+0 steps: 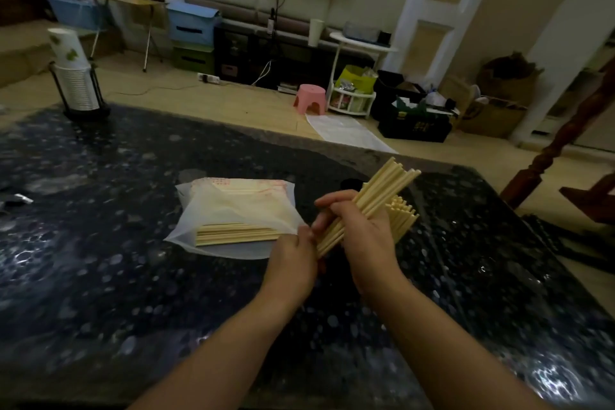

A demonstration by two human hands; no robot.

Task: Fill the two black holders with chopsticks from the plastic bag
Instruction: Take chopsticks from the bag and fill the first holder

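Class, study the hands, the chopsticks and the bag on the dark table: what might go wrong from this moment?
1. The right hand grips a splayed bundle of chopsticks; loose sticks may slip out onto the table.
2. The holder behind it already has chopsticks standing in it, so the bundle may jam.
3. The left hand is at the plastic bag mouth and could drag it.

A bundle of pale wooden chopsticks [372,200] slants up and away, gripped mid-length by curled fingers [336,201]. Just behind them, more chopsticks [401,216] stand in a holder that is mostly hidden. Left of the fingers lies a translucent plastic bag [233,206] with loose chopsticks [233,234] flat inside.
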